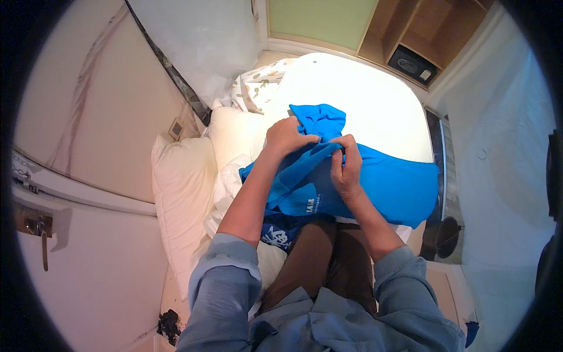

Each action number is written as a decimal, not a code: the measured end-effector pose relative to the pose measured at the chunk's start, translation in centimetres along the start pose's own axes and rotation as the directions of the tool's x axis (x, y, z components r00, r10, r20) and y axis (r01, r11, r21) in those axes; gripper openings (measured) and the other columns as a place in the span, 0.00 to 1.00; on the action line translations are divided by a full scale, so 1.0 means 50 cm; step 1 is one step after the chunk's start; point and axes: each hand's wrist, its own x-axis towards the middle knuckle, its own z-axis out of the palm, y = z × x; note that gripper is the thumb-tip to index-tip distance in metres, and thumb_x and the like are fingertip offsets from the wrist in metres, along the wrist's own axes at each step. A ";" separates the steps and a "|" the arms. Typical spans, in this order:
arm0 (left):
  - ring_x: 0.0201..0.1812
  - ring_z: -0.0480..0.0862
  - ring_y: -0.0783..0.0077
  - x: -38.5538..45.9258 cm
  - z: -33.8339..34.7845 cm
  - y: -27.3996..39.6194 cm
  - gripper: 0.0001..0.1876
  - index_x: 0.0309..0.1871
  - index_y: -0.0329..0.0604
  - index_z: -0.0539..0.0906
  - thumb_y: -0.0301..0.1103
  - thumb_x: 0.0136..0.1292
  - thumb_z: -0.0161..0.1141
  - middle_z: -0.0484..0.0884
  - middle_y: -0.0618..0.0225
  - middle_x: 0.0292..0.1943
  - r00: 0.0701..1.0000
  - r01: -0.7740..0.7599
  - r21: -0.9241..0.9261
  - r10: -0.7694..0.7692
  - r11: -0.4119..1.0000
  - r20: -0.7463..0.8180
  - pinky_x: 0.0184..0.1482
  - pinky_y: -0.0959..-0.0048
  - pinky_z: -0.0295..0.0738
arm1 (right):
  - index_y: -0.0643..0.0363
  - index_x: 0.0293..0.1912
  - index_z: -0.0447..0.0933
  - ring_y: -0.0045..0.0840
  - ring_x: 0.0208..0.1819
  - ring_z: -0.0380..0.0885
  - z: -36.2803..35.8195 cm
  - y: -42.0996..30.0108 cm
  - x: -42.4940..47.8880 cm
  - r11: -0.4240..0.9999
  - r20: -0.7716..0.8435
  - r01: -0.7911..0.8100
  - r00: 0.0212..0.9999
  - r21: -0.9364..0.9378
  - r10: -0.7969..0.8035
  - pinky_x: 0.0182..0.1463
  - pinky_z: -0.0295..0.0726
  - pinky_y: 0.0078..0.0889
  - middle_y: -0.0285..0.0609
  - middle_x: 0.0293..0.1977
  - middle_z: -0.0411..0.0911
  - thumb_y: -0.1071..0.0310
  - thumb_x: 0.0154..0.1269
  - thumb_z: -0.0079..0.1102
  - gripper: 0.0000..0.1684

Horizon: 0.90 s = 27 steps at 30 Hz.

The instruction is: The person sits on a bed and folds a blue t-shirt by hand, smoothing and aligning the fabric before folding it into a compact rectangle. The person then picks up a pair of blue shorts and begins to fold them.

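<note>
A bright blue knit garment, which bears white printing, is spread across my lap and the near edge of a white mattress-like surface. My left hand grips the bunched cloth near its far end, thumb pointing right. Just to the right, my right hand pinches a folded edge of the same garment between thumb and fingers. Beyond both hands, a loose blue flap lies on the white surface. Under the garment, by my left thigh, shows a dark blue cloth with white lettering.
Cream pillows lean at the left, beside a wall with an outlet. A patterned cloth lies at the back left. A wooden shelf with a black safe stands at the far right. Translucent plastic sheeting hangs on the right.
</note>
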 end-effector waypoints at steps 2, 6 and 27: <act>0.43 0.86 0.55 0.015 0.003 0.025 0.33 0.41 0.43 0.85 0.66 0.46 0.68 0.86 0.54 0.38 0.993 0.098 0.035 -0.100 0.995 0.059 0.46 0.61 0.78 | 0.60 0.45 0.72 0.38 0.32 0.72 -0.001 0.005 -0.010 1.000 -0.049 0.013 0.999 -0.022 -0.014 0.35 0.72 0.37 0.47 0.33 0.71 0.70 0.72 0.50 0.06; 0.39 0.85 0.55 0.068 0.054 0.002 0.22 0.33 0.43 0.83 0.56 0.56 0.65 0.85 0.54 0.34 0.981 0.129 -0.063 -0.136 0.990 -0.135 0.42 0.60 0.77 | 0.60 0.44 0.72 0.38 0.31 0.70 0.014 -0.014 0.002 0.996 -0.109 0.062 0.992 -0.060 -0.068 0.33 0.71 0.37 0.47 0.33 0.70 0.72 0.70 0.52 0.05; 0.39 0.78 0.77 0.119 -0.042 -0.103 0.19 0.53 0.43 0.77 0.42 0.65 0.64 0.82 0.68 0.40 0.956 -0.098 -0.791 -0.163 0.604 -0.243 0.40 0.74 0.75 | 0.51 0.38 0.78 0.35 0.31 0.82 0.151 0.100 0.249 0.931 0.221 0.207 0.965 -0.300 -0.143 0.30 0.81 0.36 0.38 0.32 0.77 0.61 0.61 0.65 0.08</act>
